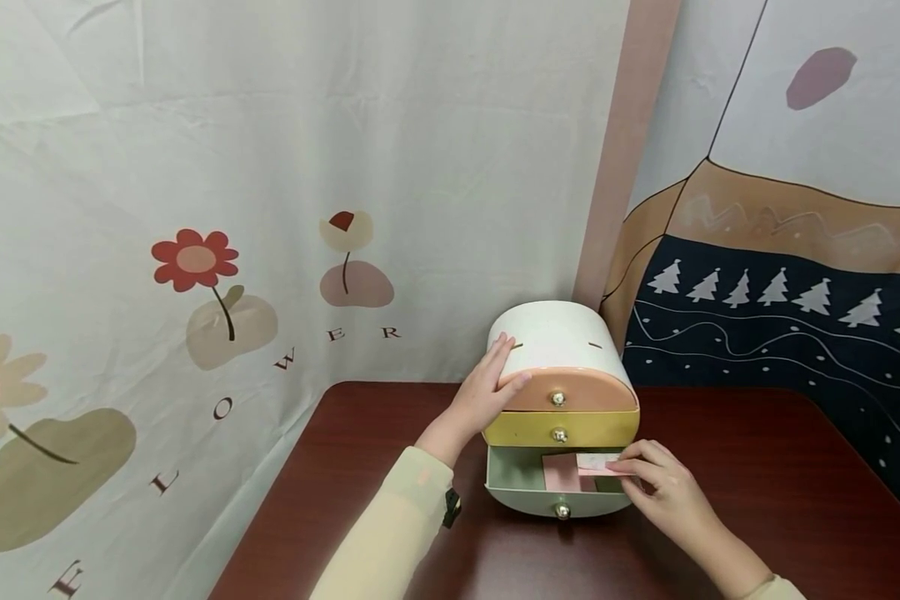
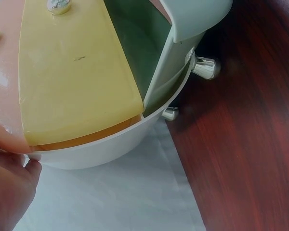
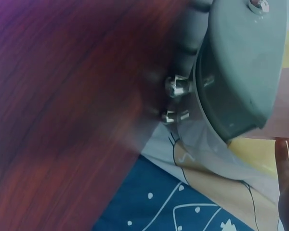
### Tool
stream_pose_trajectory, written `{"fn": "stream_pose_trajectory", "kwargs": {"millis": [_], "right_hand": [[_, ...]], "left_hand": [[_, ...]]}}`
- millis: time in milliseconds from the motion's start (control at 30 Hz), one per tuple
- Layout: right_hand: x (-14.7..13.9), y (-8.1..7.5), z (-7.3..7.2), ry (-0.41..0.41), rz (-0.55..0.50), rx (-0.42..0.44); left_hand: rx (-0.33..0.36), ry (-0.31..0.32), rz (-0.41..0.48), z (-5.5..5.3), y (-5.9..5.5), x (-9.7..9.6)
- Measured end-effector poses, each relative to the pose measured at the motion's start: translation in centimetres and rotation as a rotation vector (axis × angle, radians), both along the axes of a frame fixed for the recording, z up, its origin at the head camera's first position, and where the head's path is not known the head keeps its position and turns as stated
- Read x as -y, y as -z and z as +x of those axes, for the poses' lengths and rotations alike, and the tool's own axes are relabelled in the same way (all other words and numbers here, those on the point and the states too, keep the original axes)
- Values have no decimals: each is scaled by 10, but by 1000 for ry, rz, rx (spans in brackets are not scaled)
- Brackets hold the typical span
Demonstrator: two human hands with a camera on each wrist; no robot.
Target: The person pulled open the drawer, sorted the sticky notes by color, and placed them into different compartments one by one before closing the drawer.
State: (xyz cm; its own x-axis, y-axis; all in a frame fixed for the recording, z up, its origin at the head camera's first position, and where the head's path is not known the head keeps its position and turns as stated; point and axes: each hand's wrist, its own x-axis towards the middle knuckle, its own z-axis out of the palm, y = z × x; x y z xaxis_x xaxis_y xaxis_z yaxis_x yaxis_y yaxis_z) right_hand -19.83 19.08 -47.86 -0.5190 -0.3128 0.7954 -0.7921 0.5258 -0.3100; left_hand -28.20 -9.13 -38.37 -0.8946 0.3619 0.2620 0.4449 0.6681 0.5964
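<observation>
A small drawer cabinet [image 1: 562,333] with a rounded white shell stands on the table, its orange and yellow drawers pushed in. Its bottom green drawer [image 1: 510,471] is pulled out and holds a flat pink piece [image 1: 560,472]. Over that drawer, my right hand [image 1: 667,487] pinches a thin flat pink pad [image 1: 596,463] with a pale printed top. In the right wrist view the pink pad [image 3: 285,108] spans beyond the drawer's rim. My left hand [image 1: 480,396] rests with extended fingers against the shell's upper left side, thumb near the orange drawer [image 1: 532,389].
The dark red wooden table [image 1: 330,500] surrounds the cabinet. Behind it hangs a pale curtain [image 1: 435,167] with printed flowers, and at the right a cloth [image 1: 757,333] with printed trees. Round metal knobs stick out from the drawer fronts; metallic feet [image 2: 205,68] show beneath the cabinet.
</observation>
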Motion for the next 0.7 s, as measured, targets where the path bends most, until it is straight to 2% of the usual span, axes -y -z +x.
{"fn": "stream_pose_trajectory", "kwargs": {"millis": [167, 400, 700], "right_hand": [[7, 4, -4, 44, 31, 27], [15, 9, -11, 27, 37, -14], [25, 7, -19, 100, 94, 4]], "left_hand": [[-2, 1, 6, 0, -1, 0], [-7, 3, 8, 0, 0, -1], [3, 9, 15, 1, -1, 1]]}}
